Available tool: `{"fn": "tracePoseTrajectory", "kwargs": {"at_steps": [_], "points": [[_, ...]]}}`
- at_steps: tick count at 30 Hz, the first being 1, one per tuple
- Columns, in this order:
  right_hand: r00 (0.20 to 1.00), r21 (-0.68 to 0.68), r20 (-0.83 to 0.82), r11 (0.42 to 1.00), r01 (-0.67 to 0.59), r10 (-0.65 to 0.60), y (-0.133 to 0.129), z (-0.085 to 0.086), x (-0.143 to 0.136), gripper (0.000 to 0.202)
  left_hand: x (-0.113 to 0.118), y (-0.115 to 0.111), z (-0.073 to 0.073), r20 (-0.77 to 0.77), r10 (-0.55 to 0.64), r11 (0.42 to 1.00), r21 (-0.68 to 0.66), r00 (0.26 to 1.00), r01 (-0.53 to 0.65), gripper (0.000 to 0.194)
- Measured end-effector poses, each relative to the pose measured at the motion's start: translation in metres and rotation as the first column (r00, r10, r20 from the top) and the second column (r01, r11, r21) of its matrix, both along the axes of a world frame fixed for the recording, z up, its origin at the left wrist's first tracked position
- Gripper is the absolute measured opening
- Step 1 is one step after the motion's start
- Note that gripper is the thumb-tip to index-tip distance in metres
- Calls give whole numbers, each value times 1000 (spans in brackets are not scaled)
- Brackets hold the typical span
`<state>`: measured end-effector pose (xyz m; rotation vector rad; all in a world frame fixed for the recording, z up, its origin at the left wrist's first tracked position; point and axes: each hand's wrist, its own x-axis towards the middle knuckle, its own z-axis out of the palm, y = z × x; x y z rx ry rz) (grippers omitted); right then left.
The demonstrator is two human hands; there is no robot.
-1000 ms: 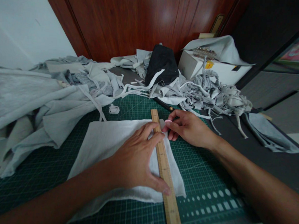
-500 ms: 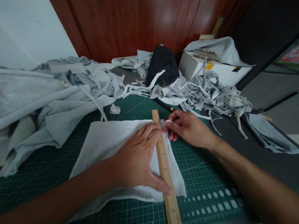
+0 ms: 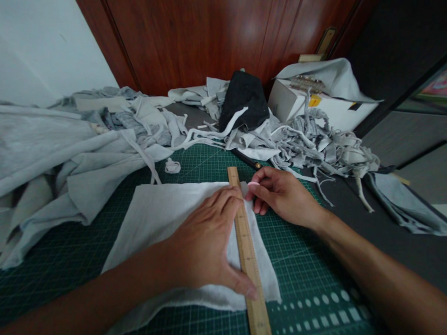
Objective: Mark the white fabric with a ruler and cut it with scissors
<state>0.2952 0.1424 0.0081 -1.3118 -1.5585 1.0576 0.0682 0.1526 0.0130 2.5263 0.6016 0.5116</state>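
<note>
A white cloth lies flat on the green cutting mat, its near edge a little wavy. Along its right side runs a wooden ruler, slanting toward me past the cloth. My left hand spreads over both, fingertips near the ruler's far part and thumb pressing its near part. At the cloth's far right corner, my right hand pinches a small flat pinkish-white piece of tailor's chalk beside the ruler. Its lower edge is hidden by the fingers.
Grey cloth is heaped on the left. Tangled fabric strips, a black cloth piece and a white box stand at the back. A dark-handled tool lies partly under scraps. A small white coil sits beyond the cloth.
The whole view has shifted slightly downward. Both hands, the ruler and the cloth keep nearly the same places relative to each other; the right hand still pinches the tailor's chalk.
</note>
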Motion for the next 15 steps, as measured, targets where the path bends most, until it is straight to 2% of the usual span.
{"fn": "tracePoseTrajectory", "kwargs": {"at_steps": [5, 11, 15], "points": [[997, 30, -52, 998, 57, -55, 3, -1, 0, 25, 0, 0, 0, -2, 3, 1000, -11, 1000, -3, 107], [995, 75, -1, 993, 95, -95, 7, 0, -3, 24, -1, 1, -2, -2, 5, 1000, -8, 1000, -5, 109], [992, 56, -10, 991, 125, -125, 9, -1, -5, 25, 1, 0, 0, -12, 5, 1000, -19, 1000, -5, 108]]}}
